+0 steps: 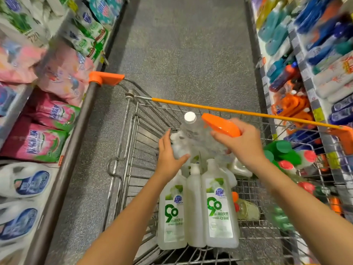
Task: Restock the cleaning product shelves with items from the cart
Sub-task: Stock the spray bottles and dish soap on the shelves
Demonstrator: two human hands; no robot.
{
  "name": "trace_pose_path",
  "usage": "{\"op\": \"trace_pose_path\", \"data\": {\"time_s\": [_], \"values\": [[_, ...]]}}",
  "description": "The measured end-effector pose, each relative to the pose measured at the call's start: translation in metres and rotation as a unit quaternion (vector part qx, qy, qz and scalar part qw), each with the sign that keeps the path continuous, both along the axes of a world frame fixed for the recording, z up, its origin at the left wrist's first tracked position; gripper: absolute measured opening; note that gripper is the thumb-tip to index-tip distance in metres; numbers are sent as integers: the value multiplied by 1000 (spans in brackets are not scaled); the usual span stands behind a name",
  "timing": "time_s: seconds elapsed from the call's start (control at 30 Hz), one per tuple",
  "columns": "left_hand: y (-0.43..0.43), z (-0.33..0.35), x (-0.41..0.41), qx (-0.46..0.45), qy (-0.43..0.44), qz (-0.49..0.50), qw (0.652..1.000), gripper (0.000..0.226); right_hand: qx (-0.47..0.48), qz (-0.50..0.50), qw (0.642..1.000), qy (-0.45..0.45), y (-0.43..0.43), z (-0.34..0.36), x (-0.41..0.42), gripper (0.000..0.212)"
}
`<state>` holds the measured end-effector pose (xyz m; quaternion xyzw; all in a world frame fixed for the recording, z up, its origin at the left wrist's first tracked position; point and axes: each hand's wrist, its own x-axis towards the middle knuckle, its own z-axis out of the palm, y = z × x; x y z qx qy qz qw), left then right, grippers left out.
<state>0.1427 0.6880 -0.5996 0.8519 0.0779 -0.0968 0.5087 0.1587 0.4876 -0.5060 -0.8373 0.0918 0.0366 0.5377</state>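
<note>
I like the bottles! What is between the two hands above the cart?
A blurry clear bottle with a white cap lies between the left hand and the right hand, which grips an orange sprayer. The head view shows it.

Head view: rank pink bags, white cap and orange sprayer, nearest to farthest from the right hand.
1. orange sprayer: in the grip of the right hand.
2. white cap: just left.
3. pink bags: left shelf.
</note>
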Motion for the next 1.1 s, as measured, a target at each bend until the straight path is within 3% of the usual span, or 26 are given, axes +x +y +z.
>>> {"op": "trace_pose_path", "data": {"time_s": [0.1,0.17,0.27,0.33,0.47,0.57,0.67,0.77,0.83,0.93,1.0,1.1], "values": [[-4,20,11,-27,12,-33,999,109,63,9,998,12,-22,43,-2,16],[-7,34,15,-76,40,-86,993,102,102,19,994,27,-34,66,-9,18],[-20,49,10,-170,77,-166,968,49,155,-10,987,46,-49,83,-16,35],[-38,62,-2,-196,38,-123,972,14,177,-37,982,46,-60,88,-19,43],[-64,75,-23,-217,-28,-43,975,5,205,-42,978,11,-86,99,-34,41],[-75,86,-34,-256,-28,-4,966,48,107,-8,994,5,-109,91,-66,67],[-90,99,-44,-259,-29,-27,965,47,82,47,994,63,-116,69,-114,79],[-108,111,-56,-245,-33,-49,968,54,81,-20,996,17,-126,62,-150,96],[-120,118,-68,-235,-32,-68,969,48,87,-52,995,-11,-133,70,-169,91],[-143,132,-89,-231,-21,-91,969,39,140,-68,987,-46,-146,83,-199,63],[-163,140,-102,-230,-30,-121,965,35,149,-97,982,-70,-160,89,-225,65],[-200,153,-121,-217,-65,-186,956,48,153,-151,971,-105,-188,97,-271,64]]}}
